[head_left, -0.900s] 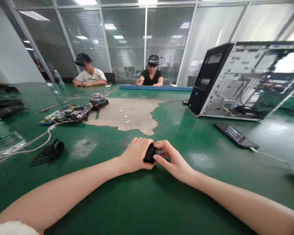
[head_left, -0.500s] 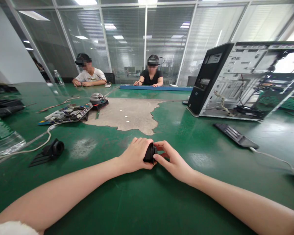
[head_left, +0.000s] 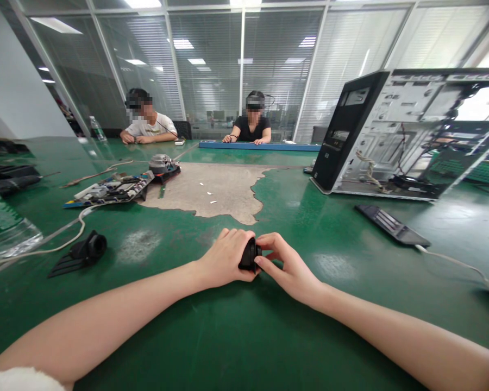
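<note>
Between my hands, low over the green table [head_left: 228, 336], is a small black part [head_left: 248, 255] with a stepped, rounded end facing right. It looks like plastic, and my fingers hide much of it. My left hand [head_left: 227, 257] wraps around it from the left, knuckles up. From the right, my right hand [head_left: 287, 263] pinches its rounded end between thumb and fingertips. Off to the left lies another black part [head_left: 87, 250] with a round tube-like end and a slatted flat piece.
An opened computer case [head_left: 350, 130] stands at right, with a black slotted device [head_left: 391, 225] and its cable before it. A circuit board [head_left: 114, 190], a metal heatsink-like piece [head_left: 163, 164] and a water bottle [head_left: 8, 228] are at left. Two people sit across, behind a blue strip [head_left: 261, 146].
Almost nothing differs. Both hands keep the same hold on the small black part. The person seated at the far left has turned their head slightly.
</note>
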`<control>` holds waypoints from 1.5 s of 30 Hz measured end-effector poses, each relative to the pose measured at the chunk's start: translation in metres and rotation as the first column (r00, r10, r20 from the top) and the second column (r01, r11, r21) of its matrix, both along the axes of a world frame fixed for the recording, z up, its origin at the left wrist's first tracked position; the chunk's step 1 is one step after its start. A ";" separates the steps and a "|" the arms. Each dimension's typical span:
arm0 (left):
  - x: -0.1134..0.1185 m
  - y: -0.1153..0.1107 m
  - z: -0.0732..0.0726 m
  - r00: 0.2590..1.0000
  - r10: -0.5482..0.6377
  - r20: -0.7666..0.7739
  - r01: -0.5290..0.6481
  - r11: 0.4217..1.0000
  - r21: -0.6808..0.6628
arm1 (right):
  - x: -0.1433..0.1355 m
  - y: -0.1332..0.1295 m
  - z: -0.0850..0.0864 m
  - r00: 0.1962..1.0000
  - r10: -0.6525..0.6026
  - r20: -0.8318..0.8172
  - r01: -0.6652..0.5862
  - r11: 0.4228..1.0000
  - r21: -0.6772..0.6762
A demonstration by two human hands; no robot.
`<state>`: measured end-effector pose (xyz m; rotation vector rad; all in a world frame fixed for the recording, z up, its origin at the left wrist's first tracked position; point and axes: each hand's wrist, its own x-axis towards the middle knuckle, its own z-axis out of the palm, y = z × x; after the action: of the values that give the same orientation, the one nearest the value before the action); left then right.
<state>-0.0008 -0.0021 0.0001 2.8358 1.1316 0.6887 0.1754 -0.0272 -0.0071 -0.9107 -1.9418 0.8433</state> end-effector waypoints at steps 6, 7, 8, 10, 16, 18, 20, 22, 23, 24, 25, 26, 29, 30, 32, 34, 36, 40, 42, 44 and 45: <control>0.001 0.000 0.000 1.000 0.011 0.003 -0.011 1.000 -0.005 | -0.001 0.000 0.003 1.000 0.030 -0.005 -0.031 0.993 -0.112; 0.000 0.000 0.000 1.000 0.012 0.001 -0.012 1.000 -0.005 | -0.001 0.000 0.003 0.999 0.045 -0.013 -0.046 0.991 -0.130; 0.000 0.000 0.000 1.000 0.012 -0.001 -0.012 1.000 -0.004 | -0.001 0.000 0.003 0.998 0.057 -0.021 -0.060 0.988 -0.141; 0.000 0.000 0.000 1.000 0.010 -0.003 -0.010 1.000 -0.001 | -0.001 0.000 0.003 0.998 0.059 -0.029 -0.062 0.991 -0.120; 0.000 0.000 0.001 1.000 0.001 -0.004 -0.001 1.000 0.005 | 0.001 -0.001 0.001 1.000 0.014 -0.009 -0.014 0.998 0.057; 0.000 -0.001 0.001 1.000 0.005 -0.001 -0.005 1.000 0.001 | 0.001 -0.001 0.001 1.000 0.006 -0.011 -0.006 0.999 0.037; 0.000 -0.001 0.001 1.000 0.007 0.003 -0.007 1.000 -0.003 | 0.000 0.000 0.001 1.000 0.002 -0.017 -0.002 1.000 -0.023; 0.000 -0.001 0.001 1.000 0.006 0.004 -0.006 1.000 -0.006 | -0.001 0.001 0.003 1.000 0.016 -0.022 -0.018 0.995 -0.101; 0.000 -0.001 0.001 1.000 0.006 0.003 -0.006 1.000 -0.008 | -0.001 0.001 0.003 0.999 0.028 -0.030 -0.032 0.990 -0.137; 0.000 -0.001 0.001 1.000 0.006 0.003 -0.006 1.000 -0.009 | -0.001 0.001 0.004 0.998 0.042 -0.041 -0.048 0.985 -0.163; -0.001 -0.001 0.001 1.000 0.008 0.003 -0.008 1.000 -0.011 | -0.001 0.001 0.004 0.997 0.056 -0.054 -0.065 0.981 -0.181; -0.001 -0.001 0.001 1.000 0.011 0.004 -0.010 1.000 -0.012 | -0.001 0.001 0.004 0.996 0.068 -0.066 -0.079 0.979 -0.189; -0.001 0.000 0.001 1.000 0.012 0.003 -0.012 1.000 -0.015 | 0.000 0.000 0.004 0.996 0.068 -0.061 -0.075 0.989 -0.127; -0.001 0.000 0.001 1.000 0.011 0.004 -0.011 1.000 -0.015 | 0.000 -0.001 0.004 0.997 0.058 -0.051 -0.062 0.995 -0.084; -0.001 -0.001 0.001 1.000 0.007 0.006 -0.007 1.000 -0.014 | 0.001 -0.001 0.003 0.999 0.035 -0.034 -0.035 0.999 -0.005; -0.001 -0.001 0.001 1.000 0.006 0.005 -0.006 1.000 -0.011 | 0.001 -0.001 0.002 0.999 0.022 -0.032 -0.021 0.999 0.025; 0.000 -0.001 0.001 1.000 0.006 0.001 -0.006 1.000 -0.006 | 0.001 0.000 0.002 0.999 0.012 -0.035 -0.011 1.000 0.012; 0.000 -0.001 0.001 1.000 0.005 0.001 -0.005 1.000 0.000 | -0.001 0.000 0.003 0.999 -0.002 -0.038 -0.001 0.997 -0.072; 0.000 -0.001 0.001 1.000 0.007 0.002 -0.007 1.000 -0.002 | -0.001 0.000 0.004 0.999 0.019 -0.046 -0.025 0.991 -0.128; 0.000 -0.001 0.001 1.000 0.009 0.000 -0.009 1.000 -0.006 | -0.001 0.000 0.004 0.997 0.048 -0.063 -0.058 0.983 -0.174; 0.000 -0.001 0.001 1.000 0.008 -0.002 -0.008 1.000 -0.008 | -0.001 0.000 0.004 0.996 0.059 -0.072 -0.072 0.980 -0.188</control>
<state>-0.0007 -0.0028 0.0009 2.8275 1.1446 0.6813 0.1745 -0.0270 -0.0030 -0.9209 -1.8659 1.0991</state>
